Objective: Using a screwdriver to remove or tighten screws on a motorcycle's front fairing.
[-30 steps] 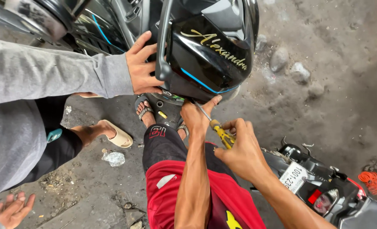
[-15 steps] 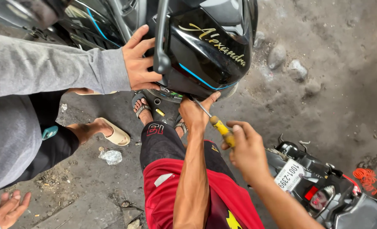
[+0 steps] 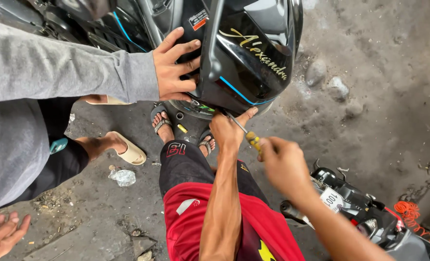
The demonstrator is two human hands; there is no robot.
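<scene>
A small rectangular sticker (image 3: 197, 19), white above and orange-red below, sits on the black panel (image 3: 253, 58) just above the fingers of the grey-sleeved hand (image 3: 174, 65). Gold lettering (image 3: 258, 46) runs slanting across the same panel, above the left hand (image 3: 227, 131). A green and white decal (image 3: 201, 106) shows on the lower edge just left of that hand. A small white plate (image 3: 332, 200) stands on a second bike, just right of the right hand (image 3: 285, 164).
</scene>
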